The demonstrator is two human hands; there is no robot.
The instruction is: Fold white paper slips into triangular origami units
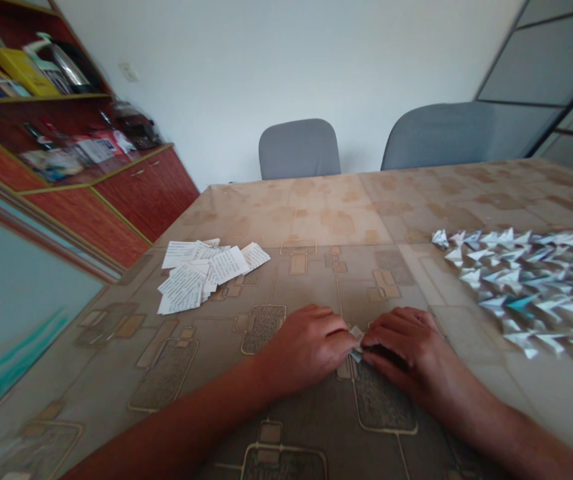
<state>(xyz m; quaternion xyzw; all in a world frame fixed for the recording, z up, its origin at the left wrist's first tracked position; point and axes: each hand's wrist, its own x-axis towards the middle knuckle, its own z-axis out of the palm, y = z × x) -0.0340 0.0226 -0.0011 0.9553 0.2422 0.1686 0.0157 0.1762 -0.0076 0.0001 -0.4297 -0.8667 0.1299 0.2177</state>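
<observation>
Between my two hands, just above or on the patterned tablecloth, is a small folded piece of printed paper [356, 341]. My left hand [309, 347] pinches its left side, fingers closed. On its right side, my right hand [406, 347] grips it with curled fingers and thumb. Most of the paper is hidden by the fingertips, so its exact shape cannot be made out. To the left lies a loose pile of printed paper slips [193, 277]. Rows of folded paper pieces [531, 280] with pointed tips stand at the right.
The table [311, 220] carries a patterned cover and reaches toward a pale wall. Two grey chairs [300, 150] stand behind its far edge. A reddish wooden cabinet [151, 193] with shelves of household items is at the left.
</observation>
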